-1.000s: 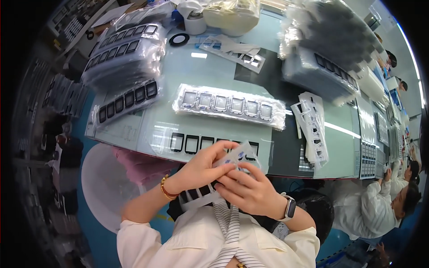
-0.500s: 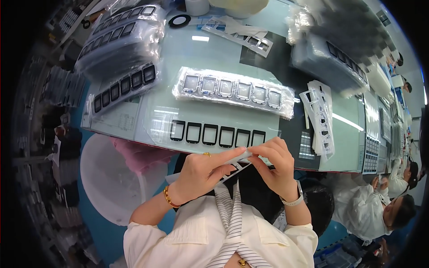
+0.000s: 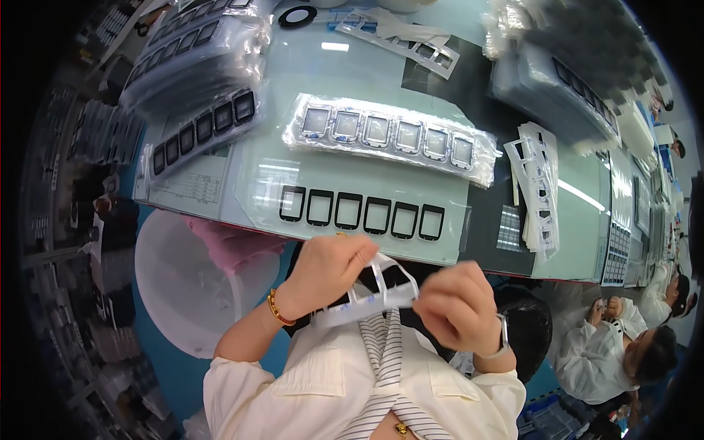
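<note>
My left hand (image 3: 330, 268) is closed on a thin white strip with window-shaped cut-outs (image 3: 380, 299), held just off the table's near edge. The strip bows and twists, and blue marks show on its lower band. At its right end the curled fingers of my right hand (image 3: 460, 304) are closed, somewhat blurred by motion. Just beyond, on the glass tabletop, a row of several black rounded frames (image 3: 348, 211) lies flat. Farther back sits a clear plastic-wrapped stack of trays (image 3: 377, 132) with window-shaped recesses.
Wrapped stacks of framed parts stand at the left (image 3: 198, 66) and right (image 3: 550, 95). Discarded white strips (image 3: 539, 187) lie at the right, others (image 3: 400, 40) at the back. A black tape roll (image 3: 297, 17) is behind. A white tub (image 3: 172, 293) with pink cloth (image 3: 238, 246) stands left; a co-worker (image 3: 609, 345) sits right.
The white strip has come down and opened out between my hands, bending into a curve. My right hand has moved down, and my left hand is turned more over the strip.
</note>
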